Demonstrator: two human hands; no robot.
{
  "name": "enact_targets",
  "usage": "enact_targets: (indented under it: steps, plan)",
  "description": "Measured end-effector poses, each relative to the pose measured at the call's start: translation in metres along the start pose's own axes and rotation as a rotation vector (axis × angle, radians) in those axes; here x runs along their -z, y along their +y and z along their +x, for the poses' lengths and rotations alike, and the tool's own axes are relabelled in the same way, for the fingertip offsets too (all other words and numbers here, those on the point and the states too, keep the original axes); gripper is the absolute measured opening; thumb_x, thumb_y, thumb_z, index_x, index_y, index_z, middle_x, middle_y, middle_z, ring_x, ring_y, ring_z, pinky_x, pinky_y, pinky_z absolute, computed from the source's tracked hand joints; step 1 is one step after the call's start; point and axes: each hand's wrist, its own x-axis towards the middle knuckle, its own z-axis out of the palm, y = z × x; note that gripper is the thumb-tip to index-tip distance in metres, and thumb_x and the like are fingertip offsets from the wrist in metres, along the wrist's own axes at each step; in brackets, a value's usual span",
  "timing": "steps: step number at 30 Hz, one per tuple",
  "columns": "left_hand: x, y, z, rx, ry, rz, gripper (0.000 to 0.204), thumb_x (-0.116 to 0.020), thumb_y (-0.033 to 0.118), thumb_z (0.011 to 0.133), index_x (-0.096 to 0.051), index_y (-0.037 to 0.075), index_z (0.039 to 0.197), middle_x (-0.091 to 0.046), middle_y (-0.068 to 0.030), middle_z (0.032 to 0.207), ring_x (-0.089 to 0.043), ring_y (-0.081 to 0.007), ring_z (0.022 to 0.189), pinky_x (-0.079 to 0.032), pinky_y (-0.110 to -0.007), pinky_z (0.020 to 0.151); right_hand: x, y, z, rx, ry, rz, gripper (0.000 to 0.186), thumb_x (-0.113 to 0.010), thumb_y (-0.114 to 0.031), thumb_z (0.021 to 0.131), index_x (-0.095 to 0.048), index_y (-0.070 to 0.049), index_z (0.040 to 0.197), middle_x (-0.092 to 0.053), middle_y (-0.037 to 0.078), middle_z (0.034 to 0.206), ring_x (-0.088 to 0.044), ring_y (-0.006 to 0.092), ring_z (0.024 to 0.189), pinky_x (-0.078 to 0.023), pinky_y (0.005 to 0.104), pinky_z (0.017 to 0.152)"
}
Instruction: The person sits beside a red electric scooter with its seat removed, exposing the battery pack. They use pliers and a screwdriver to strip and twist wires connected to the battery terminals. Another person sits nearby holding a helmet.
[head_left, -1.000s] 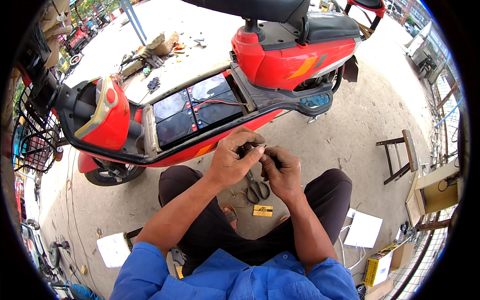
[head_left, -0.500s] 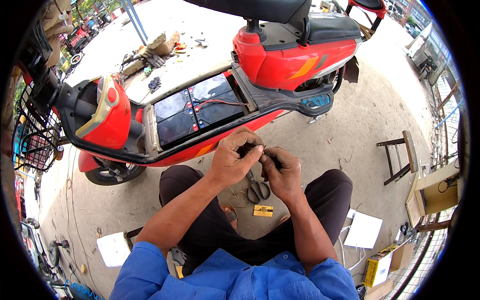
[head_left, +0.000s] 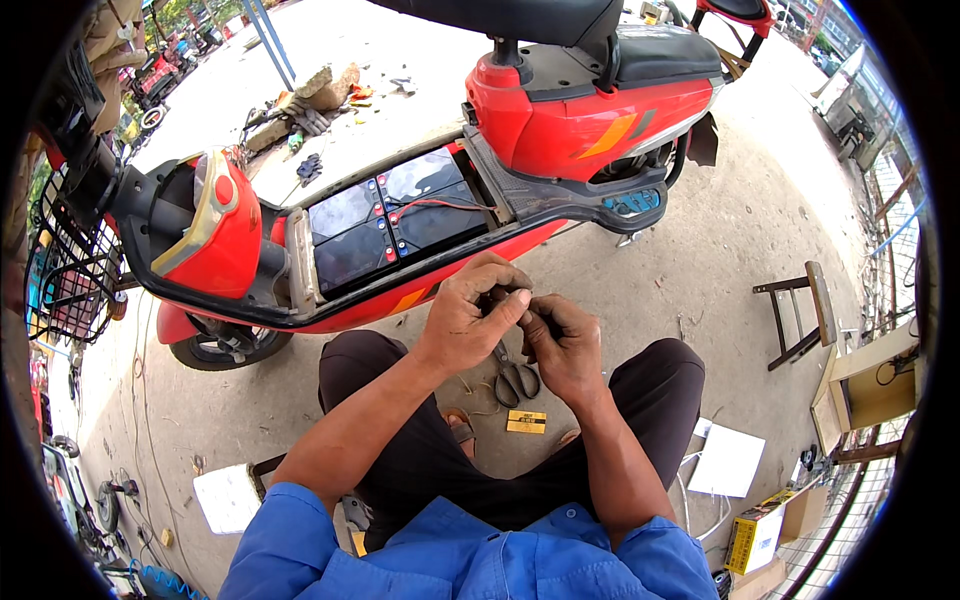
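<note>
- The black batteries [head_left: 430, 228] sit in the open floor well of the red scooter [head_left: 520, 243], beyond the hands and to their left; the well's long axis slants from lower left to upper right.
- The scooter's near rim edges the well on the person's side.
- The left hand [head_left: 465, 315] is nearer the batteries, thumb and fingers closed in a pinch, its fingertips meeting the right's.
- The scissors [head_left: 516, 383] lie on the ground below the hands, handles toward the person, long axis pointing away; the yellow card [head_left: 526, 421] is just beside them.
- The right hand [head_left: 567, 345], nearer the scissors, is pinched too; what either hand grips, I cannot tell.
- The widest ground [head_left: 700, 280] stretches right, between scooter, right knee [head_left: 668, 370] and stool [head_left: 822, 302].
</note>
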Motion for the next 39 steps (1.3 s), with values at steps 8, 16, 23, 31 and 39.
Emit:
enact_targets:
  steps: [8, 16, 23, 31, 39]
  plan:
    - [0.003, -0.013, -0.001, -0.012, -0.011, -0.006, 0.007, -0.063, 0.005, 0.096, -0.065, -0.002, 0.095, -0.057, -0.0040, 0.096, -0.061, -0.0082, 0.077, -0.046, -0.024, 0.065, -0.001, -0.002, 0.000, -0.011, -0.007, -0.015, 0.005, -0.067, 0.000, 0.092, -0.068, 0.005, 0.094, -0.064, 0.008, 0.073, -0.060, 0.0120, 0.058, -0.046, 0.0291, 0.052]
    - [0.002, -0.003, -0.001, -0.032, 0.011, 0.043, 0.006, -0.061, 0.004, 0.095, -0.063, -0.001, 0.092, -0.056, -0.0042, 0.094, -0.059, -0.0087, 0.077, -0.046, -0.025, 0.066, 0.000, 0.002, -0.001, -0.001, -0.021, 0.011, 0.014, -0.064, -0.011, 0.100, -0.067, 0.003, 0.099, -0.061, 0.002, 0.067, -0.057, 0.0070, 0.056, -0.046, 0.0238, 0.050]
    - [0.002, -0.010, -0.002, -0.034, 0.002, 0.074, 0.004, -0.058, 0.006, 0.095, -0.057, 0.002, 0.093, -0.055, -0.0037, 0.089, -0.051, -0.0095, 0.072, -0.043, -0.026, 0.065, 0.000, -0.003, -0.002, -0.071, -0.022, 0.088, 0.016, -0.063, -0.013, 0.100, -0.066, 0.003, 0.100, -0.062, 0.002, 0.069, -0.057, 0.0073, 0.057, -0.045, 0.0238, 0.050]
    - [0.004, -0.007, -0.001, -0.103, -0.077, 0.090, 0.001, -0.056, 0.002, 0.094, -0.055, 0.002, 0.095, -0.051, -0.0022, 0.097, -0.044, -0.0062, 0.076, -0.037, -0.023, 0.066, 0.000, -0.004, -0.001, -0.109, 0.018, 0.143, 0.012, -0.064, -0.007, 0.098, -0.067, 0.005, 0.099, -0.062, 0.003, 0.067, -0.056, 0.0074, 0.058, -0.045, 0.0258, 0.052]
    - [0.003, -0.008, 0.000, -0.157, -0.107, 0.111, 0.007, -0.057, 0.001, 0.093, -0.058, 0.002, 0.100, -0.053, -0.0031, 0.099, -0.046, -0.0068, 0.075, -0.039, -0.023, 0.066, 0.003, -0.008, -0.001, -0.141, 0.028, 0.155, 0.014, -0.064, -0.008, 0.098, -0.067, 0.005, 0.099, -0.062, 0.002, 0.067, -0.056, 0.0068, 0.059, -0.045, 0.0257, 0.053]
